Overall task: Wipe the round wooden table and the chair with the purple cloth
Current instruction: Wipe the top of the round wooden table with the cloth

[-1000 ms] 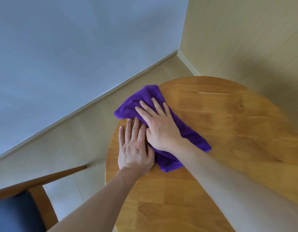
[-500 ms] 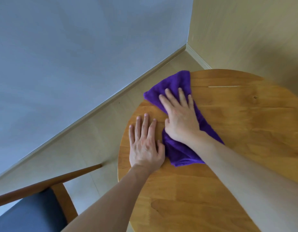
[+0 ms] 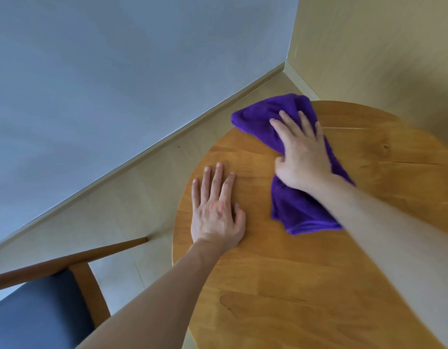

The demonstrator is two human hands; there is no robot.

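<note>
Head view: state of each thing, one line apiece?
purple cloth: bunched, lying on the table, far end over the table's far edge.
right hand: flat on the cloth, fingers spread, thumb tucked at the cloth's edge.
left hand: flat on bare wood, fingers straight, apart from the cloth.
round wooden table: upright, top bare but for cloth and hands.
chair: beside the table, untouched.
</note>
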